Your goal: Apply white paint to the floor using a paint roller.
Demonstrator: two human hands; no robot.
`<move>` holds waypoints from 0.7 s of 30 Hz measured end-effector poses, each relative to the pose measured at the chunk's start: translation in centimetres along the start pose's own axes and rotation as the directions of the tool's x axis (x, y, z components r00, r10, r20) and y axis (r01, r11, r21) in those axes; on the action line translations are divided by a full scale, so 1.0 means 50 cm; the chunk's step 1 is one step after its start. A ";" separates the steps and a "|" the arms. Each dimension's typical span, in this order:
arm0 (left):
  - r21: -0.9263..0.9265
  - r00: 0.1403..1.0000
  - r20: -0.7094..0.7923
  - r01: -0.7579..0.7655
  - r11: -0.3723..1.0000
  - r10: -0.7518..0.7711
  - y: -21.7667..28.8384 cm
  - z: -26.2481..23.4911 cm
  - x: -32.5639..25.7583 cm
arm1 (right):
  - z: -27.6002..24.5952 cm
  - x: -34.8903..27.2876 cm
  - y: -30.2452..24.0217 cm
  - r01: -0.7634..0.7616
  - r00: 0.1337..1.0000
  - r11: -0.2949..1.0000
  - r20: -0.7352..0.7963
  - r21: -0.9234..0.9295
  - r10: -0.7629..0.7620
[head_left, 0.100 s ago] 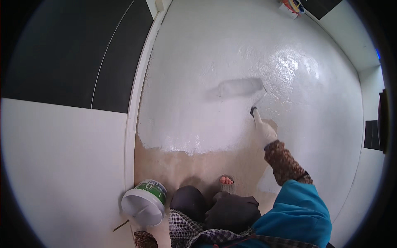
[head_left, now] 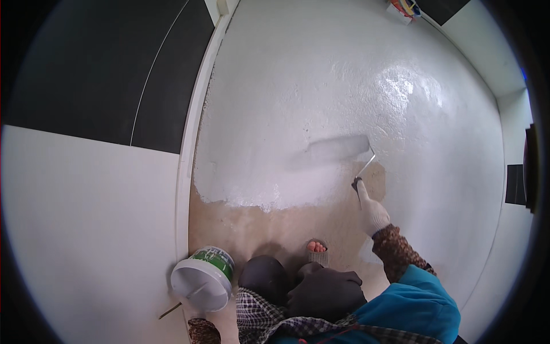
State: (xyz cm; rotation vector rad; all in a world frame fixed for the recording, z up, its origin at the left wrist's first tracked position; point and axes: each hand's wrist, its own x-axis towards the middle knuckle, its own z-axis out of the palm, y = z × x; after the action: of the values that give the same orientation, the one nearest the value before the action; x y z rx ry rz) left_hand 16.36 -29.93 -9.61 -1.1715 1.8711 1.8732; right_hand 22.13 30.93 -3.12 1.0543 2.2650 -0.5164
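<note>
A: What is the person's right hand (head_left: 372, 213) doing?
B: It wears a white glove, its fingers curled tight around the dark handle (head_left: 357, 184) of a paint roller (head_left: 339, 148).

A: Where is the roller?
B: Out beyond the hand, around the middle of the floor (head_left: 275, 74), its sleeve lying crosswise to the left of a bent metal rod. It is blurred, so one cannot tell whether it touches the floor or sits just above it.

A: And the left hand (head_left: 197, 313)?
B: It barely shows, a pale bit between a brown patterned cuff (head_left: 204, 331) and the near rim of the bucket (head_left: 201, 285). One cannot tell whether it is spread, pressed together or pinching the rim.

A: How does the bucket stand?
B: Near left, beside the left wall (head_left: 86, 218), tilted with its mouth toward the person. It is white with a green band. A thin brown stick (head_left: 170, 311) lies just left of it.

A: And the floor?
B: Shiny pale paint covers the far and right parts. Brown bare floor (head_left: 275, 226) shows near the person's knees (head_left: 326, 292) and bare toes (head_left: 315, 246). A colourful bag (head_left: 405, 10) lies at the far right.
</note>
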 end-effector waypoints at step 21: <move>0.206 0.993 0.060 -0.108 0.973 0.098 0.021 0.019 -0.019 | 0.082 0.016 -0.094 -0.076 0.996 0.984 0.024 -0.159 0.081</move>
State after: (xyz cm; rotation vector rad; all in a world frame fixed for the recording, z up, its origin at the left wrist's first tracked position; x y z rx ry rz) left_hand 15.93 -28.85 -8.36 -0.9690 2.0780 1.6874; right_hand 19.42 26.24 -6.27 1.0438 2.1878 -0.3118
